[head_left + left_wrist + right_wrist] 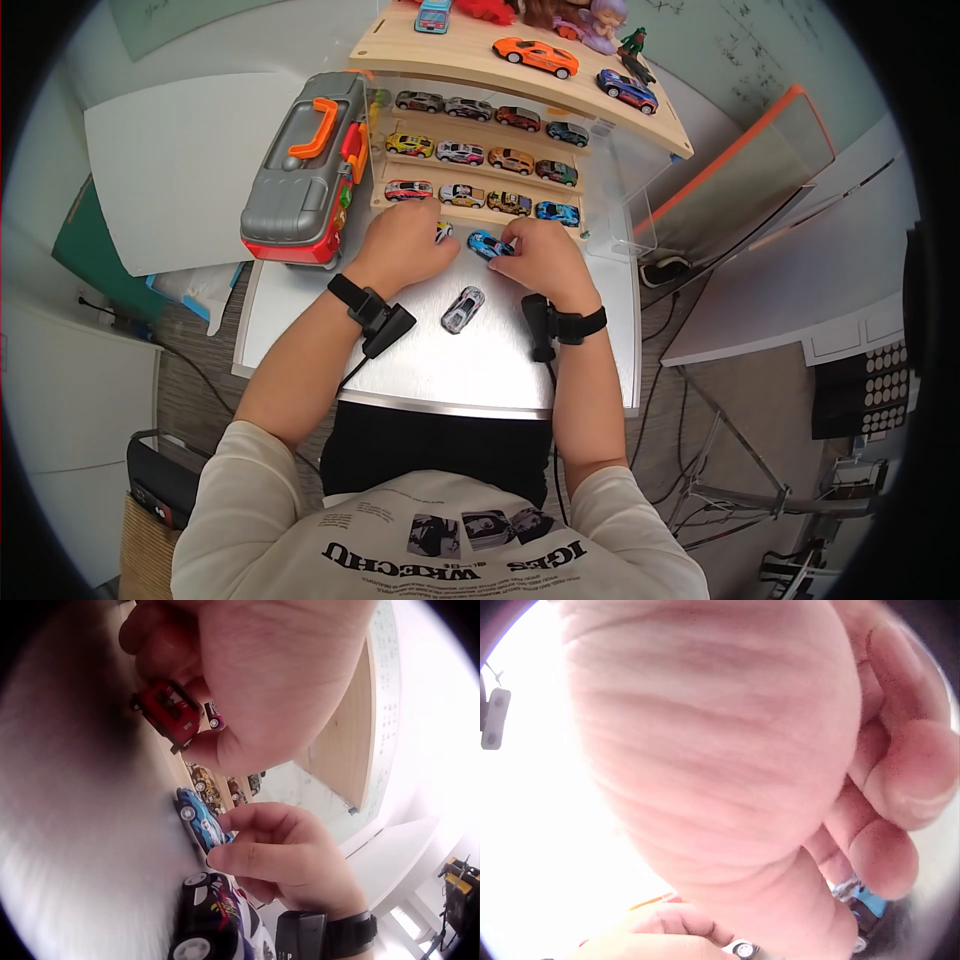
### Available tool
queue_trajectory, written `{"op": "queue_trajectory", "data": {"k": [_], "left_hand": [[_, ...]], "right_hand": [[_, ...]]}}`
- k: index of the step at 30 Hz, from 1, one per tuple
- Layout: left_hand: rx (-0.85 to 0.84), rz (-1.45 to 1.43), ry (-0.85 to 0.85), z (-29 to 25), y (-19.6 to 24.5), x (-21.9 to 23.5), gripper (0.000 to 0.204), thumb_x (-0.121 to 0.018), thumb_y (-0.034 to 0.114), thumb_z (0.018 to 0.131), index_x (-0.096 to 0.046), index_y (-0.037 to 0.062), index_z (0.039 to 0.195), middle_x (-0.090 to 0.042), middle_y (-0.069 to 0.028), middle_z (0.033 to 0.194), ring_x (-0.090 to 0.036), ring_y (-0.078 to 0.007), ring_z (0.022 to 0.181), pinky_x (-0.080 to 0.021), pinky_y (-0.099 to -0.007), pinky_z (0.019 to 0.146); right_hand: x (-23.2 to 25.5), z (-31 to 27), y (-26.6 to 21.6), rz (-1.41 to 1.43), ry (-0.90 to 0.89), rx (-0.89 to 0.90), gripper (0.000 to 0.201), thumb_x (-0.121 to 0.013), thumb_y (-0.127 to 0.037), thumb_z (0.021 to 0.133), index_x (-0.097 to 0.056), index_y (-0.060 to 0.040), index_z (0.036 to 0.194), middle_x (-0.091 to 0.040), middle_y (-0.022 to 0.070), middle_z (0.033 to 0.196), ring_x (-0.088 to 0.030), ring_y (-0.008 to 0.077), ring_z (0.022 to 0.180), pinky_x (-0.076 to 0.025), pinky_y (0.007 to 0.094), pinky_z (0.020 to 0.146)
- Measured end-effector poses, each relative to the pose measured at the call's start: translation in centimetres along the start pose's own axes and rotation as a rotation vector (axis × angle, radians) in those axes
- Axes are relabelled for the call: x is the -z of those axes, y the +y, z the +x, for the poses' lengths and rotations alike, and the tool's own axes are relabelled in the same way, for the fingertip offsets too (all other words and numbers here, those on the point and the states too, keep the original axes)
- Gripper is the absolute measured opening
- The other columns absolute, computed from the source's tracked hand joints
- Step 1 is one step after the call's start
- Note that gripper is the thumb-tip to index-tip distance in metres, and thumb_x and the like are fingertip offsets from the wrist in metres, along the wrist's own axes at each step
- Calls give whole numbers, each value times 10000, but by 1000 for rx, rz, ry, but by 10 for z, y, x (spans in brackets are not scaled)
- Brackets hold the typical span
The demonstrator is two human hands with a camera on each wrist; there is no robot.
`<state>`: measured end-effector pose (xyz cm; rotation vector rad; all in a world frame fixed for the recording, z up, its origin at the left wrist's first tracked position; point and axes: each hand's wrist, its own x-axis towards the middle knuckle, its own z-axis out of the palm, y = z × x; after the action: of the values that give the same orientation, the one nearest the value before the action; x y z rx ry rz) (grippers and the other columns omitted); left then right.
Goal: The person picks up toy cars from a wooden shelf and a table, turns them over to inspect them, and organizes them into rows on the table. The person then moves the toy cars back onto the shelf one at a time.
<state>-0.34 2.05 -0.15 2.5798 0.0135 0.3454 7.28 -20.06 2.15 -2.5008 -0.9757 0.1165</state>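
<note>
My left hand (405, 240) pinches a small toy car (169, 712) between thumb and fingers, close to the front of the lowest shelf. A red end of that car shows in the left wrist view; most of it is hidden by the hand. To the right, my right hand (545, 262) holds a blue toy car (488, 245) by one end with thumb and fingertips, low over the silver tabletop (400, 360). Between the two forearms a white-and-grey toy car (463, 310) with dark markings sits on the tabletop.
Ahead stands a wooden tiered shelf (470, 217) holding rows of toy cars. A grey-and-red toolbox (305, 190) with orange handles is on the left. On the wooden top board (450, 55) are an orange car (535, 57), more cars and dolls. A transparent bin (625, 235) stands at right.
</note>
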Motion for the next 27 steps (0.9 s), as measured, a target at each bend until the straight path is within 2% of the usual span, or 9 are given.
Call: {"op": "queue_trajectory", "data": {"k": [2,6,8,9,11,14,20,23,27], "left_hand": [[46,15,16,-1,4,4,384,-719,273,801,-672,-69,968,-726,-268,853,-729,-443,848,-593,-518,782],[34,28,8,-1,4,3,385,-721,280,801,-683,-67,963,-730,-256,856,-731,-436,841,-595,-518,785],[38,18,-32,-2,7,5,368,-724,280,782,-702,-58,926,-719,-256,868,-716,-430,861,-573,-511,795],[38,11,-24,-1,5,1,368,-724,280,782,-702,-58,926,-719,-256,868,-716,-430,861,-573,-511,795],[-14,-4,-16,0,-1,-4,356,-722,276,778,-698,-51,918,-721,-259,873,-715,-432,865,-573,-515,797],[-18,-13,-1,-1,-2,-7,346,-715,267,774,-693,-50,913,-719,-262,876,-712,-437,868,-574,-515,798],[-57,5,-35,-3,-1,-7,308,-690,251,789,-674,-35,904,-710,-241,921,-697,-432,919,-566,-514,836],[-91,27,-47,-3,-2,-8,328,-692,235,786,-677,-43,959,-717,-241,923,-717,-420,904,-590,-509,827],[-118,41,-39,-4,-1,-6,309,-684,217,791,-672,-39,962,-715,-244,943,-714,-417,927,-587,-507,841]], "right_hand": [[2,-1,-13,36,16,-63,320,-867,-217,767,-794,-30,1016,-694,118,708,-680,228,644,-535,352,620],[-13,6,-10,139,79,-37,301,-871,-228,779,-796,-10,973,-704,128,704,-688,238,630,-535,350,610],[-19,10,-8,163,65,-87,310,-845,-299,775,-795,-23,906,-739,182,805,-728,344,778,-576,424,732],[-19,10,-7,154,64,-83,310,-845,-299,775,-795,-23,906,-739,182,805,-728,344,778,-576,424,732],[-15,7,-10,188,-8,-227,294,-833,-294,790,-795,-16,880,-737,190,802,-725,352,782,-578,429,732],[-9,-3,-14,43,-10,-208,275,-809,-278,812,-786,-7,853,-734,207,808,-728,370,796,-580,442,735],[4,-72,-19,-311,-17,-322,259,-779,-277,852,-777,-18,838,-741,212,854,-726,403,816,-577,472,733],[11,-114,-16,-233,4,-400,256,-781,-287,858,-785,-32,849,-744,196,851,-725,403,819,-573,475,730],[10,-157,-20,-161,125,-415,246,-790,-274,860,-811,-36,920,-735,187,848,-717,393,791,-568,470,722]]}}
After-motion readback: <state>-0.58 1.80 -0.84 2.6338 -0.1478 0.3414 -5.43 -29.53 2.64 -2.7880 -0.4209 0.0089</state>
